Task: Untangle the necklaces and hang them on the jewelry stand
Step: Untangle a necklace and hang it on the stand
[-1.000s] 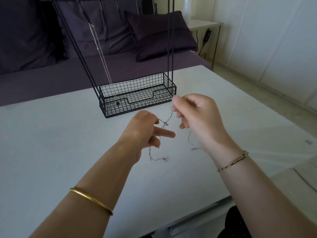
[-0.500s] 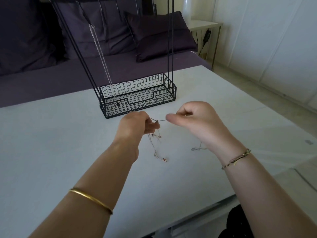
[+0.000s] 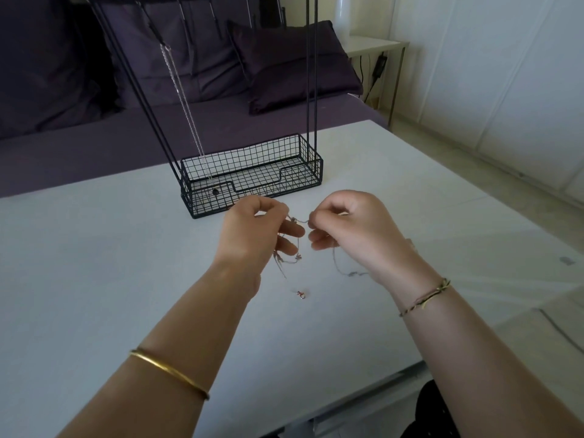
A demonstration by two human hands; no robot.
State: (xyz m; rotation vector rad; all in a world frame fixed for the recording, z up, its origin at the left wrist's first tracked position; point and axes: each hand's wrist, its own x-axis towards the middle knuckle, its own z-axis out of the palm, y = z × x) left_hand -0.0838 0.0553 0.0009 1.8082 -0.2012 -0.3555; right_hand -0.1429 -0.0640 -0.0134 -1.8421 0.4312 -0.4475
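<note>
Thin tangled necklaces [image 3: 295,259] hang between my two hands just above the white table [image 3: 94,263]. My left hand [image 3: 252,232] pinches the chain on the left and my right hand [image 3: 350,229] pinches it on the right, a short stretch taut between them. Loose ends drop to the table, one with a small clasp [image 3: 301,294], another trailing under my right wrist. The black wire jewelry stand [image 3: 252,181] sits just behind my hands, and a silver necklace [image 3: 186,105] hangs from its top bar down into the basket.
A purple sofa with a dark cushion [image 3: 294,67] lies behind the table. A small side table [image 3: 373,45] stands at the back right beside a white wall. The table's front edge runs below my forearms.
My hands came together and lowered from a second ago. The left fingers curled onto the chain. The hanging strands now sag lower toward the table.
</note>
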